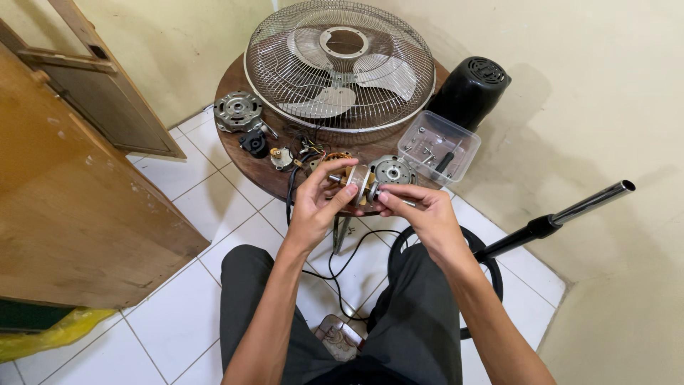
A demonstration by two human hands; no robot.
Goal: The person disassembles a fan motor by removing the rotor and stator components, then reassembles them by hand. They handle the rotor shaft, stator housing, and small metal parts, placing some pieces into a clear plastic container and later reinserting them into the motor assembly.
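The small cylindrical metal rotor with its steel shaft (358, 182) is gripped by both hands, its shaft lying nine-to-three. The left hand (318, 203) is clasped at nine o'clock, the right hand (422, 210) pinching at three; both are equally near.

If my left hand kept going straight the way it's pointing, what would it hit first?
Probably the round silver motor end plate on the round wooden table, just beyond the left hand and the rotor it holds; depth is uncertain.

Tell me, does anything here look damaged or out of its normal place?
Yes. The fan is taken apart: its caged head lies flat on the round table, the black motor cover stands apart, and both hands, left hand and right hand, hold a motor part.
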